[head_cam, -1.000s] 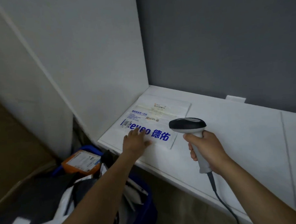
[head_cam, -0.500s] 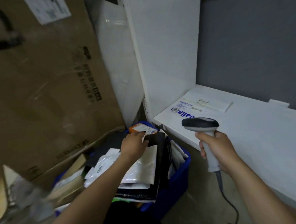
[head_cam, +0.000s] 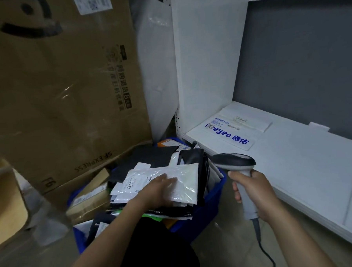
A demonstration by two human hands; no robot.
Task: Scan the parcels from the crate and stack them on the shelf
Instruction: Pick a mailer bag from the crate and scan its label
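A blue crate [head_cam: 212,201] on the floor holds several parcels in white and black mailers. My left hand [head_cam: 158,190] lies on the top white plastic parcel [head_cam: 179,179], which carries a label reading 6813; its fingers look fairly flat and blurred. My right hand [head_cam: 253,190] grips the handle of a grey corded barcode scanner [head_cam: 233,163], held over the crate's right edge. One flat white parcel with blue lettering [head_cam: 235,133] lies on the white shelf [head_cam: 307,167] in its left corner.
A big brown cardboard box [head_cam: 62,88] leans behind the crate on the left. Smaller cartons [head_cam: 88,197] sit at the crate's left side. A white upright panel [head_cam: 203,56] bounds the shelf on the left, with a grey back wall [head_cam: 302,61] behind.
My left hand left the parcel on the shelf and came down to the crate, now resting on the white plastic parcel. My view swung left and down. The scanner stayed in my right hand.
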